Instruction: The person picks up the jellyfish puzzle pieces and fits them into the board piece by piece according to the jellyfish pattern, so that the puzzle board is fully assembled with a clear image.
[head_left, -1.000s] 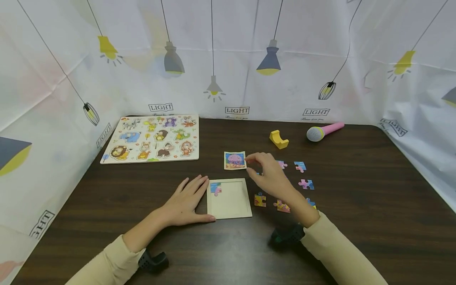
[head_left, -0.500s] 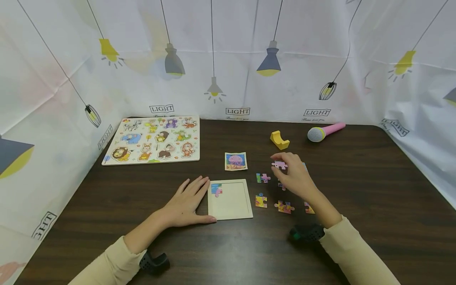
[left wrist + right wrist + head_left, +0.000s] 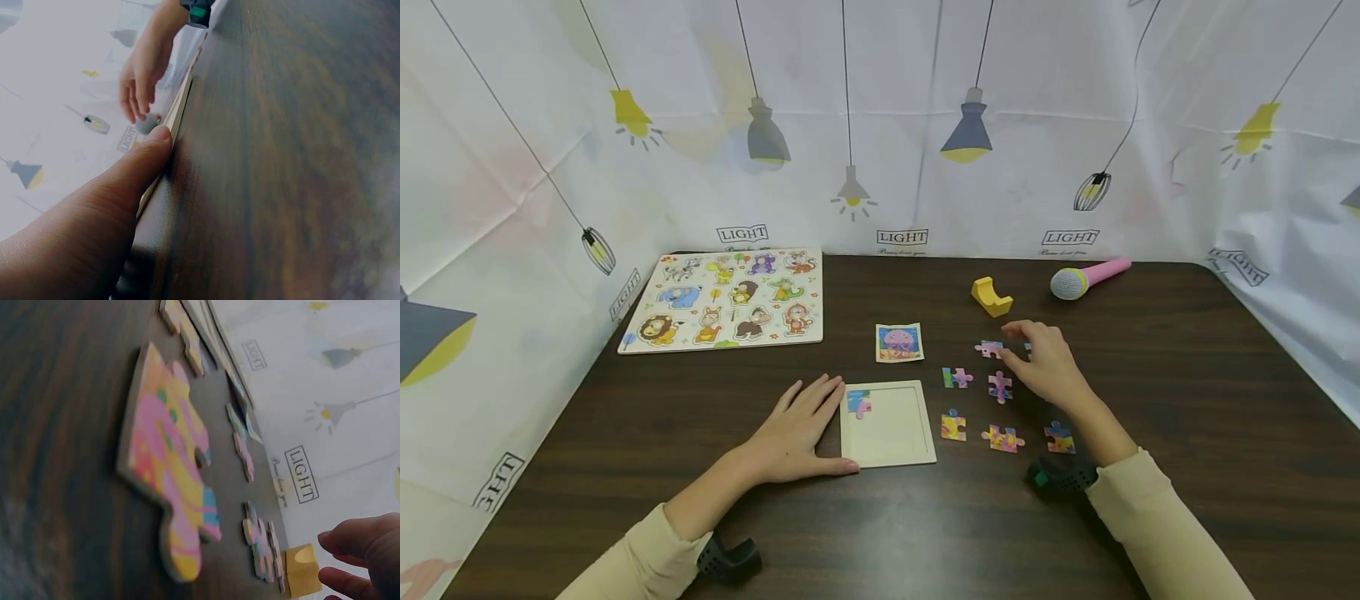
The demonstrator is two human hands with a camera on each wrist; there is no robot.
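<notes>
My left hand [image 3: 797, 433] rests with spread, straight fingers along the left side of a square wooden puzzle tray [image 3: 889, 457]. Its thumb touches the tray's near corner. One blue-and-pink jigsaw piece [image 3: 859, 404] lies in the tray's upper left corner. My right hand [image 3: 1048, 367] hovers over loose jigsaw pieces, thumb and forefinger apart with nothing between them. Close to its fingertips lies a pink jigsaw piece [image 3: 989, 348]; a blue one [image 3: 1028, 346] is mostly hidden behind the fingers. A yellow-and-pink piece [image 3: 165, 456] looms large in the right wrist view.
A jellyfish picture card [image 3: 898, 342] lies behind the tray. Further back are an animal puzzle board [image 3: 722, 300], a yellow curved block [image 3: 992, 297] and a pink toy microphone [image 3: 1088, 279]. A printed lamp curtain [image 3: 895, 167] borders the dark table.
My right hand has moved right, from beside the jellyfish card, across the pink piece, towards the blue one. The left hand stays at the tray.
</notes>
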